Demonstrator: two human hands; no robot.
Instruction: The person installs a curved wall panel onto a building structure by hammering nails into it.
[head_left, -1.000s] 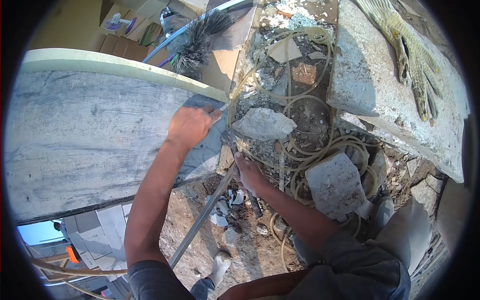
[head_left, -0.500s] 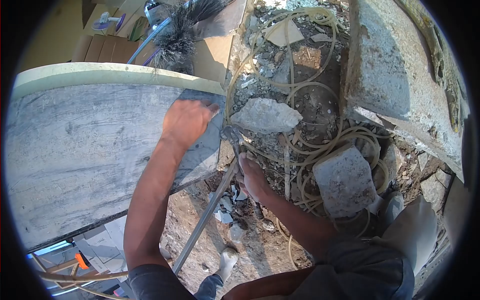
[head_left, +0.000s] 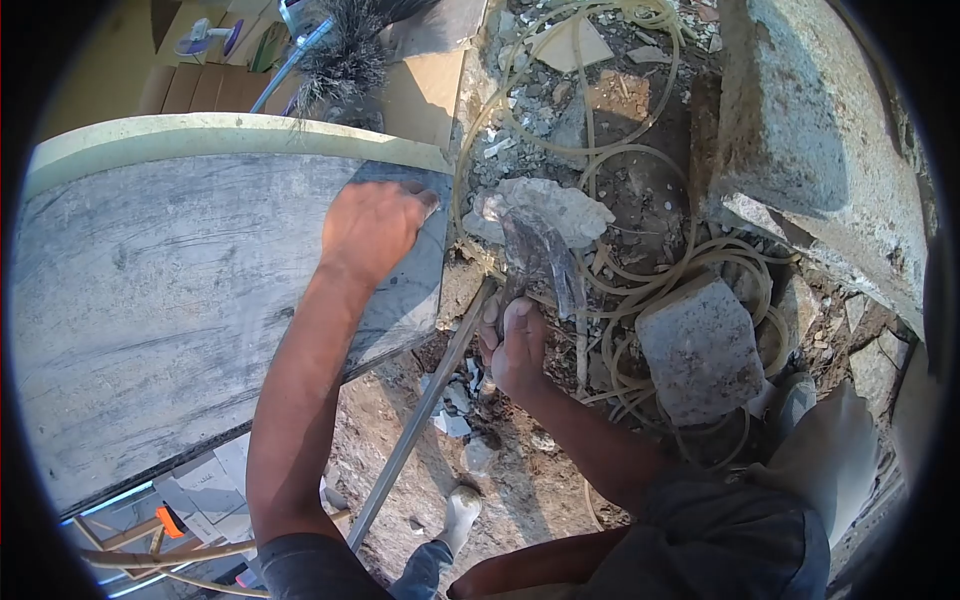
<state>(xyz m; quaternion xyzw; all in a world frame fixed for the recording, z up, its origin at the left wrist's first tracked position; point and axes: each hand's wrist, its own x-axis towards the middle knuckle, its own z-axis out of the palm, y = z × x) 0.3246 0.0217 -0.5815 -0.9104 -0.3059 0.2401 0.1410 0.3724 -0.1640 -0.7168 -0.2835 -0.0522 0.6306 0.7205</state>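
My left hand (head_left: 375, 225) is closed in a fist, resting on the right end of a grey stone slab (head_left: 190, 260). What its fingers hold, if anything, is hidden. My right hand (head_left: 517, 345) grips the handle of a hammer (head_left: 530, 245), whose head end is smeared by motion. The hammer stands raised off the slab's right edge, and in view it overlaps a pale rock (head_left: 580, 212). Below the right hand, a long metal bar (head_left: 420, 415) slants from the slab's corner down to the left.
Coiled yellowish hose (head_left: 690, 262) winds over rubble on the right, around a concrete block (head_left: 700, 350). A large stone slab (head_left: 790, 120) leans at upper right. Dark bristles (head_left: 345, 70) and cardboard (head_left: 205, 88) lie behind the slab. A foot (head_left: 462, 515) stands on the dirt below.
My right hand has swung the hammer away from the slab's right edge, its head moving up and right. My left hand stays closed in nearly the same place on the slab.
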